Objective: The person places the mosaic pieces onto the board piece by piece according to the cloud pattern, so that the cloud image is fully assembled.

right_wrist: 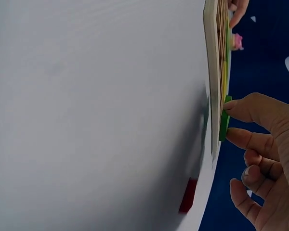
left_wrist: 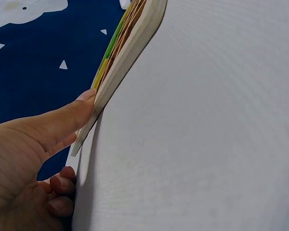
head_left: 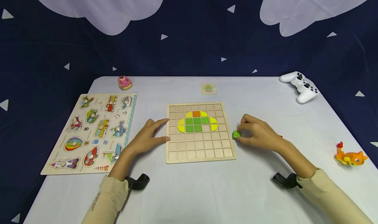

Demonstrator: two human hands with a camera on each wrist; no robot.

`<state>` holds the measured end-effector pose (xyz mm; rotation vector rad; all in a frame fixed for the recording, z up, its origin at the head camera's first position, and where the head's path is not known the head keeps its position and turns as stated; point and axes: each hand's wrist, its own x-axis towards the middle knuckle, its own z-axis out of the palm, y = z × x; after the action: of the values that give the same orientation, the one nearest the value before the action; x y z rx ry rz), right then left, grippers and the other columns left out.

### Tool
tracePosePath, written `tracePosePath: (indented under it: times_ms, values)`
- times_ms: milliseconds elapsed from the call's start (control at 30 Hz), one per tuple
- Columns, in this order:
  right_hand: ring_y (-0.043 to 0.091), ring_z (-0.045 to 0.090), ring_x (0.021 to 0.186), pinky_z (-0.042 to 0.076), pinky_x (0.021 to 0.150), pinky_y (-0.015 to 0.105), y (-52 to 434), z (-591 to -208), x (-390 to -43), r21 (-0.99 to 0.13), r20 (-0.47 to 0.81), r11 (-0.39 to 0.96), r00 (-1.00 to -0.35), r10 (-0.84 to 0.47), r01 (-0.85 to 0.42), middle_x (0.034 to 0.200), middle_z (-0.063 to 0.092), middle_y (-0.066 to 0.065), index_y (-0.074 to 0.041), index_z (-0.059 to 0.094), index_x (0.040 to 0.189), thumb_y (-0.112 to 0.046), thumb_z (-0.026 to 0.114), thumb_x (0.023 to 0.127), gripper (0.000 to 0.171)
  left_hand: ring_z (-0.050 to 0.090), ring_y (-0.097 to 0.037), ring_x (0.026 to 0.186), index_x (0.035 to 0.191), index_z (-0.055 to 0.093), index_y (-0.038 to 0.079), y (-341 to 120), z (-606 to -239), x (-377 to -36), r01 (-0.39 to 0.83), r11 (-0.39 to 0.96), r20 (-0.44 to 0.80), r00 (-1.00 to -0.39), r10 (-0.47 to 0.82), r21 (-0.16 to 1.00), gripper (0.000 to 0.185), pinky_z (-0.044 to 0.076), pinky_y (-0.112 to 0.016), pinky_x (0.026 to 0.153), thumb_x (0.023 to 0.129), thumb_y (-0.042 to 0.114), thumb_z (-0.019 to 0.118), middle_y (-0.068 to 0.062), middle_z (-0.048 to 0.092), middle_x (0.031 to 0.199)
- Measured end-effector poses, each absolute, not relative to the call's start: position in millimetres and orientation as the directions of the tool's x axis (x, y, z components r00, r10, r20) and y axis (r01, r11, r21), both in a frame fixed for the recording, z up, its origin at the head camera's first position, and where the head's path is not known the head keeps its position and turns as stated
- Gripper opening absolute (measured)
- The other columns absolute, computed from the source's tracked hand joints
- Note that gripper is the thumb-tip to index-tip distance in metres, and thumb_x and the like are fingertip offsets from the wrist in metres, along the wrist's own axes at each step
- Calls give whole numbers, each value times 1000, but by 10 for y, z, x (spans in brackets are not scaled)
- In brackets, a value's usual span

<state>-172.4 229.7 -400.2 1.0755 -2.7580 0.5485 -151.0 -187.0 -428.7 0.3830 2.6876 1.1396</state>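
Note:
My right hand (head_left: 258, 132) pinches a small green square tile (head_left: 236, 134) between thumb and fingertip, just off the right edge of a wooden grid board (head_left: 198, 161). In the right wrist view the tile (right_wrist: 224, 120) stands on its edge at the fingertips, overlapping the board's rim. My left hand (head_left: 146, 137) touches the board's left edge with spread thumb and index finger. On the board, several green tiles (head_left: 193, 124) form a block, with yellow rounded pieces (head_left: 181, 125) at its sides and an orange tile (head_left: 196, 114) between two yellow ones above.
A small pattern card (head_left: 208, 89) lies behind the board. A wooden vehicle puzzle (head_left: 97, 135) fills the left side. A red piece (right_wrist: 188, 196) lies below my right hand. Around the table stand a pink toy (head_left: 125, 83), a white game controller (head_left: 301, 86) and an orange toy (head_left: 350, 157).

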Motion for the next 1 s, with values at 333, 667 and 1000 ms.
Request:
tracePosePath:
  times_ms: [333,667,1000]
  values:
    - [11,54,84,49,74,33,1999,-3997,-1811,-330,220,637,-714,-665,-696,92,55,-4,-11,77,89,-17,85,75,18,34,-20,80,152,42,17,-1881,-4292,-1508,173,659,-68,-944,324,732,74,32,-34,71,87,32,76,-6,34,92]
    - [12,51,81,47,72,31,1773,-3978,-1865,-315,211,609,-679,-703,-728,91,54,-1,-8,77,93,-20,83,77,21,34,-19,79,151,43,19,-1875,-4299,-1520,161,668,-76,-947,312,727,74,31,-34,70,87,33,76,-7,35,93]
    - [10,48,80,46,72,30,1540,-3984,-1950,-304,196,591,-656,-729,-748,91,54,1,-6,78,93,-21,82,79,20,35,-19,80,151,43,18,-1870,-4279,-1508,151,665,-83,-948,307,732,74,32,-34,71,87,33,76,-7,36,94]
